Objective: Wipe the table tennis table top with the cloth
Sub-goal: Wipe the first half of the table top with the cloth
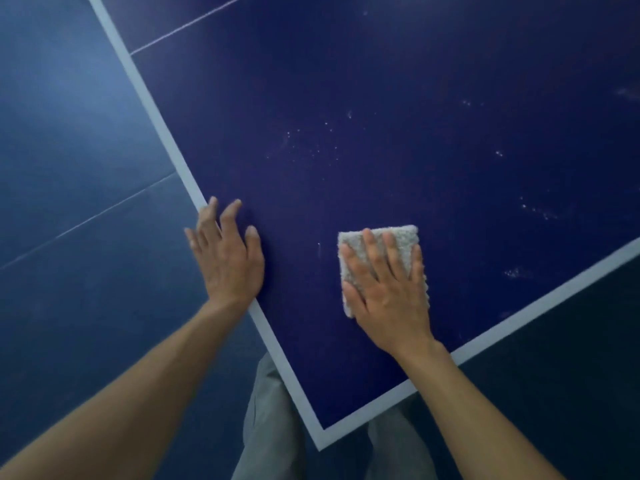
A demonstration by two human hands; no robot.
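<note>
I look down at the near corner of a dark blue table tennis table top [433,116], bordered by a white edge line [156,123]. The corner points toward me at 6 o'clock, above my grey trousers [270,427]. A blue tiled floor [69,140] fills the view from 7 to 11 o'clock.

My 2 hands are apart, both flat on the table. My right hand [384,292], at about 4 o'clock from the centre of the view, presses down on the cloth [403,236] with fingers straight and slightly spread. It grips nothing. The cloth is a small, pale, nubby pad, folded into a rectangle. It lies flat on the blue surface under my palm, with its far edge showing past my fingertips toward 12 o'clock.

My left hand [227,258], at about 8 o'clock, rests on the table's side edge with fingers spread. It holds nothing and seems to brace me.

Pale specks and smears [311,143] are scattered from 12 to 3 o'clock, beyond the cloth, so most of the wiping looks undone.

The cloth looks light, soft and limp. I judge it would bunch or unfold if pushed from 1 edge. A flat palm over its middle, with even downward pressure, should keep it folded as it slides. The table looks hard and smooth, so the cloth should glide easily.
</note>
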